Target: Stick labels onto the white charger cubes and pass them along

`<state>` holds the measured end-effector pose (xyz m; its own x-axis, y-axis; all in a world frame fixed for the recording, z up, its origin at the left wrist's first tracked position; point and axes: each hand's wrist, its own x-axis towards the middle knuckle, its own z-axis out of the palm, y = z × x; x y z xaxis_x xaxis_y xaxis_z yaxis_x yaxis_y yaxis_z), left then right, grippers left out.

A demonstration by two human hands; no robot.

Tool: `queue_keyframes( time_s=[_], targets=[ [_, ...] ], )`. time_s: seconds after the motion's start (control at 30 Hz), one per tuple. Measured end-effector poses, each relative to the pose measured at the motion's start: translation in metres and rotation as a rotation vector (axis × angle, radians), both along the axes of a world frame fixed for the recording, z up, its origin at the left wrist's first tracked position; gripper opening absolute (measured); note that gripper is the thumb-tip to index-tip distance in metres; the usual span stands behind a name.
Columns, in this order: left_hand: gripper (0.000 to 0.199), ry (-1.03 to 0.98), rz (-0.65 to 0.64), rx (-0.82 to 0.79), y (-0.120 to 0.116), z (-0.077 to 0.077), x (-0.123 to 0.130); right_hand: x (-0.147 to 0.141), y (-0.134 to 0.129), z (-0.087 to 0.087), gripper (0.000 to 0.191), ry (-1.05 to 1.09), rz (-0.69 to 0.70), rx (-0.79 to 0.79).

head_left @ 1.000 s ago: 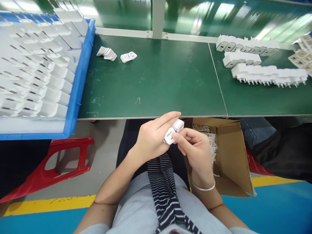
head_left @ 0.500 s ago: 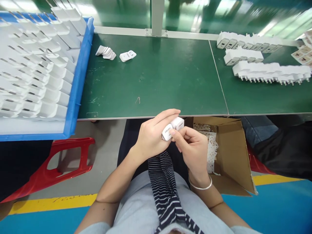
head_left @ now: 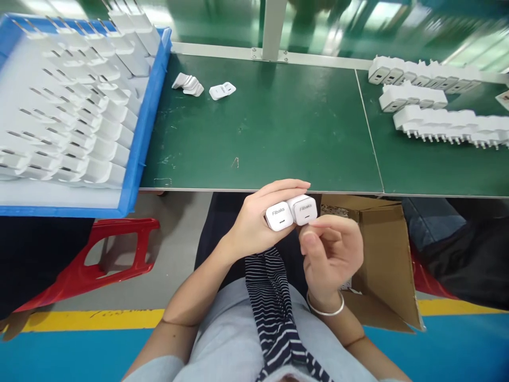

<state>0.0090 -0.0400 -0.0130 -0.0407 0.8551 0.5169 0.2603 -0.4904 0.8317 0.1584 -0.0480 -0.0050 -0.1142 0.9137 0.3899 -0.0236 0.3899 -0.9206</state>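
My left hand [head_left: 254, 220] is wrapped round two white chargers just below the table's front edge. The left charger [head_left: 279, 216] and the right charger [head_left: 305, 210] sit side by side, their end faces turned up toward me. Each face bears grey lettering and a small slot. Close to the lower edge of the right charger is my right hand [head_left: 334, 252], its fingers curled and the thumb slightly apart from the index finger. Nothing shows between them. Whether the index fingertip touches the charger, I cannot tell.
At the left, a blue tray [head_left: 145, 143] holds rows of white chargers with pins up. Small white covers [head_left: 189, 85] lie on the green table [head_left: 274, 132]. Rows of chargers [head_left: 449, 124] stand at the right. Below are a cardboard box [head_left: 389, 260] and a red stool [head_left: 115, 276].
My right hand has drawn back from the left charger's face, down and to the right. The two chargers have turned, so both faces now show fully. The view has shifted slightly.
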Motion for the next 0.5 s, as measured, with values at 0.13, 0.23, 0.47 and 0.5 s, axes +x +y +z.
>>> queue_keyframes(
  time_s=[0.13, 0.23, 0.47, 0.5],
  targets=[
    [0.034, -0.010, -0.027, -0.013, -0.003, -0.001, -0.002, -0.004, -0.005, 0.008, 0.039, -0.375, 0.066, 0.250],
    [0.034, -0.012, -0.048, -0.017, -0.006, 0.001, -0.004, -0.005, -0.007, 0.013, 0.034, -0.543, 0.118, 0.342],
    [0.032, -0.052, -0.002, -0.053, -0.016, 0.006, -0.006, -0.007, -0.008, 0.016, 0.031, -0.521, 0.173, 0.351],
    [0.034, -0.047, 0.012, -0.042, -0.017, 0.006, -0.007, -0.009, -0.007, 0.015, 0.032, -0.490, 0.181, 0.340]
  ],
)
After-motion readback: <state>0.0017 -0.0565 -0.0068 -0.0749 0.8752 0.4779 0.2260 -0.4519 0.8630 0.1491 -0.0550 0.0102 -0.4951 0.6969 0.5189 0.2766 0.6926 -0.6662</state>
